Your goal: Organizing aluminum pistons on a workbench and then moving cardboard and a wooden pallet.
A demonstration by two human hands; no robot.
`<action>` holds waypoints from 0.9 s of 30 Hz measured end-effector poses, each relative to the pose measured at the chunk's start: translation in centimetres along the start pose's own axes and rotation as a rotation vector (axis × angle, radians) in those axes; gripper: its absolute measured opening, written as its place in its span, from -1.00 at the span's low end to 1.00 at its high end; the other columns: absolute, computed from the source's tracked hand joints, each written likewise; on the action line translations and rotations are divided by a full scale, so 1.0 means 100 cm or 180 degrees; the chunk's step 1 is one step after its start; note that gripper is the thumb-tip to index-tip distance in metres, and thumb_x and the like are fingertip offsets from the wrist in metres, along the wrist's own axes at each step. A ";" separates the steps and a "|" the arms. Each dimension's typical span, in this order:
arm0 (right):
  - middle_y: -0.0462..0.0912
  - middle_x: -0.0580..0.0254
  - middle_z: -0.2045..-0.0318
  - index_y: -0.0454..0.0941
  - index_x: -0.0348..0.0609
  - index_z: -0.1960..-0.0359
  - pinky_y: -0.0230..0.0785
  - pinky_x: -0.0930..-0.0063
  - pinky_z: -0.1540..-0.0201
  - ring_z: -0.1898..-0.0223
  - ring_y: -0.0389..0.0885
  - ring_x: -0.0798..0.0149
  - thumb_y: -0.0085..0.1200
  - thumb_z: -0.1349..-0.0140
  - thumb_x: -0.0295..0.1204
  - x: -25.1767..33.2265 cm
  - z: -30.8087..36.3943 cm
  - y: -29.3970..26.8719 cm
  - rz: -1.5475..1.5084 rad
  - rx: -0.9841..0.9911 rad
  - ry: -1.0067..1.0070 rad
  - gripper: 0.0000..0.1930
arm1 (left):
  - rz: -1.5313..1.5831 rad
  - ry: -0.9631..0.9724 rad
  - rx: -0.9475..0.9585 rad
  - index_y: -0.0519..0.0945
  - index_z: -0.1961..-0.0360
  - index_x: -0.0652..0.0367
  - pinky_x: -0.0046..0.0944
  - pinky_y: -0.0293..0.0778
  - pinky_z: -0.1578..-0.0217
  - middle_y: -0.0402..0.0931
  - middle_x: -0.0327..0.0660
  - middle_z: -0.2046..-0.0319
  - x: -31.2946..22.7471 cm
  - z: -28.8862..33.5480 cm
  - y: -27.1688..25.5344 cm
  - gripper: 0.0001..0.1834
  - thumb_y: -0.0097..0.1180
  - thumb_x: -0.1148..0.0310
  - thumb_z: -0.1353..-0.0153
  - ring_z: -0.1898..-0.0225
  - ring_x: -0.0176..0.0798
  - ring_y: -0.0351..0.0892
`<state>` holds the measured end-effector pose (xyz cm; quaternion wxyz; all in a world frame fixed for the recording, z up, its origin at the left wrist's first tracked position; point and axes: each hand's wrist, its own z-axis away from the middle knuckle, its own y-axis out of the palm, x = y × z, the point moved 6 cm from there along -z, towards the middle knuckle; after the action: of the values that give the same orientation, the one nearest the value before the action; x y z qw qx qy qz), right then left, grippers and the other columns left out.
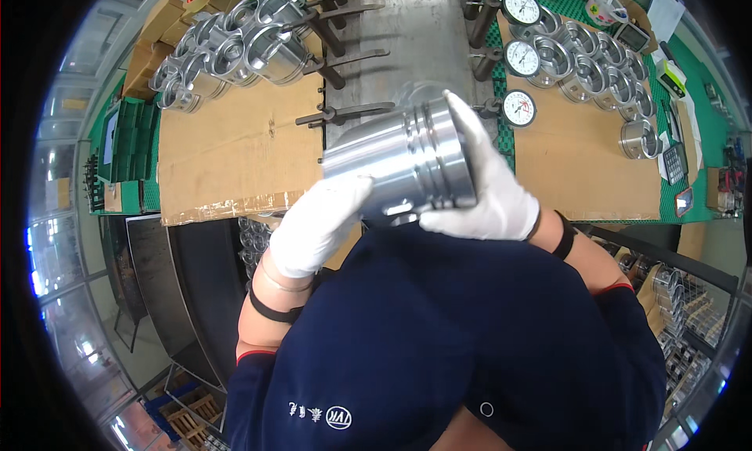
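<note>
A large shiny engine piston (395, 159) lies tilted on its side between my hands, close to my chest. Ring grooves run round its right end. My left hand (319, 222), in a white glove, is closed on the lower left of its skirt. On the right, my white-gloved right hand (497, 186) wraps the grooved end, thumb below and fingers over the far edge. Behind the piston is a grey metal plate (415, 39) with dark clamp posts along both sides. Three round dial gauges (519, 108) stand at its right edge.
Several pistons (229, 59) stand grouped on a cardboard sheet (235, 153) at the left. More pistons (583, 76) rest on the right cardboard (580, 181). A green tray (129, 141) sits far left; a calculator (674, 163) and a phone (685, 201) lie far right.
</note>
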<state>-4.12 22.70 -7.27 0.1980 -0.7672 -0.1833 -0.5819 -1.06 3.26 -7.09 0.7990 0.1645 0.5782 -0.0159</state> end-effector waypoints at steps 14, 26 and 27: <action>0.46 -0.16 0.01 0.37 -0.15 -0.15 0.40 0.09 -0.03 0.05 0.51 -0.16 0.33 0.13 -0.26 0.009 -0.031 -0.010 0.2582 -0.0541 -0.0308 -0.27 | -0.3864 0.2209 -0.0274 0.21 -0.29 0.14 0.00 0.43 -0.12 0.23 0.22 -0.26 -0.003 -0.046 0.041 0.05 0.53 0.32 0.28 -0.13 0.27 0.40; 0.63 0.00 0.20 -0.34 -0.28 -0.45 0.59 0.45 0.28 0.25 0.65 0.29 0.17 -0.21 -0.39 -0.097 0.035 -0.016 -0.0772 -0.0544 0.2090 -0.03 | -0.4034 0.3367 -0.0594 0.33 0.10 0.08 -0.14 0.61 0.21 0.37 0.17 -0.20 -0.004 -0.089 0.043 -0.27 0.53 0.33 0.29 0.08 0.14 0.59; 0.63 -0.03 0.18 -0.39 -0.30 -0.44 0.60 0.43 0.26 0.24 0.65 0.27 0.17 -0.21 -0.38 -0.091 0.032 -0.015 -0.0950 -0.0590 0.2283 0.00 | -0.4028 0.3314 -0.0595 0.33 0.11 0.07 -0.15 0.61 0.22 0.36 0.17 -0.20 -0.004 -0.093 0.043 -0.27 0.53 0.35 0.31 0.08 0.13 0.58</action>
<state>-4.59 25.14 -16.70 0.0926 -0.4949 -0.1588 -0.8493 -8.81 9.84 -8.22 0.2791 -0.2732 0.8568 -0.3366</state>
